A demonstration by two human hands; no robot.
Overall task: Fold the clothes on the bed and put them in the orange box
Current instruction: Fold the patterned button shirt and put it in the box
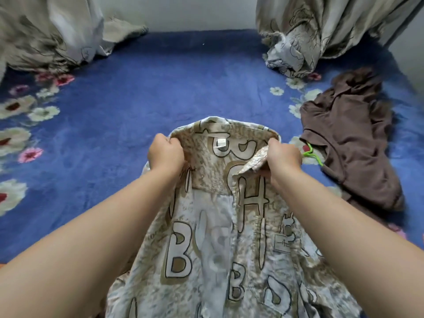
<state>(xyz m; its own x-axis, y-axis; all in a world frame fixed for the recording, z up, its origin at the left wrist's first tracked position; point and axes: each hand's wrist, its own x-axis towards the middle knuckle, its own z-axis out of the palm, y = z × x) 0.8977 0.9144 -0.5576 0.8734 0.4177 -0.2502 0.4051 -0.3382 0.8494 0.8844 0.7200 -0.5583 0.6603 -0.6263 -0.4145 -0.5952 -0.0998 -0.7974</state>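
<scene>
Beige shirt (220, 226): printed with big white letters, it lies collar-away from me on the bed (142, 92), front side up, its lower part running out of the bottom of the head view.
Collar (229, 129): raised off the bed, standing open between my two hands, a small white label showing inside it.
Left hand (166, 153): my fingers are curled tight on the left side of the collar, gripping the cloth.
Right hand (283, 158): my fingers are curled round the right collar point and the fabric beneath it, pinching them together.
Brown garment (348, 143): crumpled on the bed just right of the shirt, near my right hand but apart from it, with a green cord (311, 153) at its near-left edge.
Bed: covered in blue plush with flowers along the left and right sides.
Curtains (321, 31): patterned grey, bunched on the bed at the far left and far right.
Orange box: I cannot see it in this view.
</scene>
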